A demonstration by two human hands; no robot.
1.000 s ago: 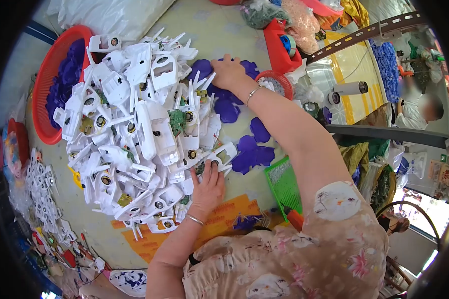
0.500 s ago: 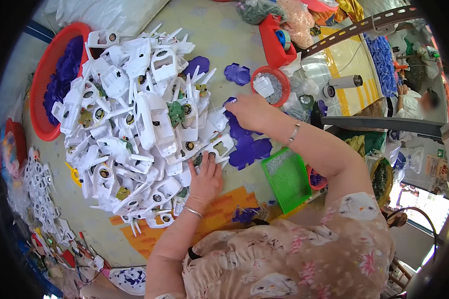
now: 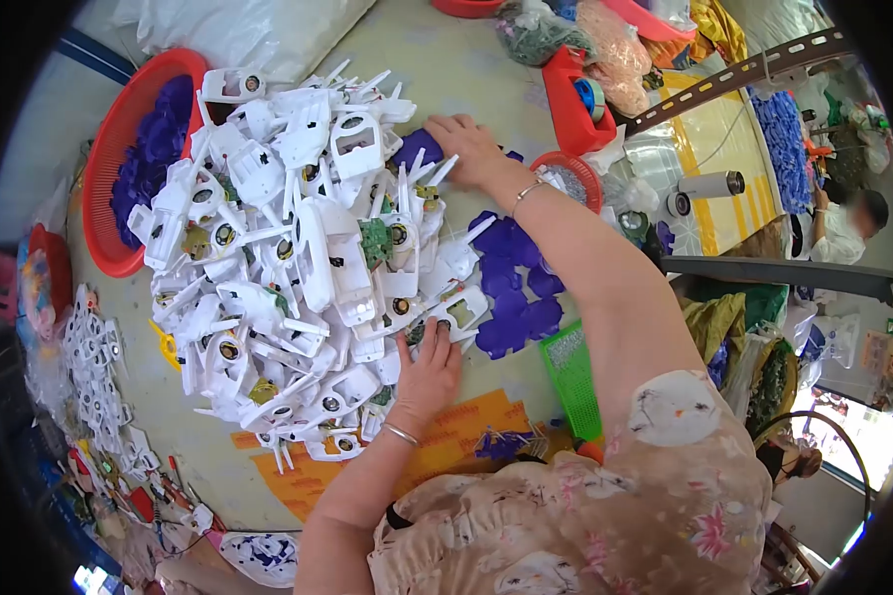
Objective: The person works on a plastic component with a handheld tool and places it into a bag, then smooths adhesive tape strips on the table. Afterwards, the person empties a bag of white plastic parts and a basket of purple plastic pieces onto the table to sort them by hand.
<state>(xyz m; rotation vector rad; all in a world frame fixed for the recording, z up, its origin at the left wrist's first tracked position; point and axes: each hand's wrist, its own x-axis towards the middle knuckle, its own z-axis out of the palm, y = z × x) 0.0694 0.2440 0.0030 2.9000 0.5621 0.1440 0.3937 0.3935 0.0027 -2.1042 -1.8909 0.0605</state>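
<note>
While casings [image 3: 318, 253] crowd outspread left grip [image 3: 429, 380], right grip's [image 3: 469, 151] hold unclear, red basket [image 3: 593, 184] near

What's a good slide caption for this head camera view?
Left hand on a heap of white plastic housings, right hand at a purple piece by its edge.

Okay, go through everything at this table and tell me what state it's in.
Left hand: open, on a white part
Right hand: at a purple piece, grip unclear
White parts: heaped loosely
Purple pieces: loose, beside the heap
Large red basket: filled with purple pieces
Green tray: partly hidden by the right arm
Tape: in its dispenser
</note>
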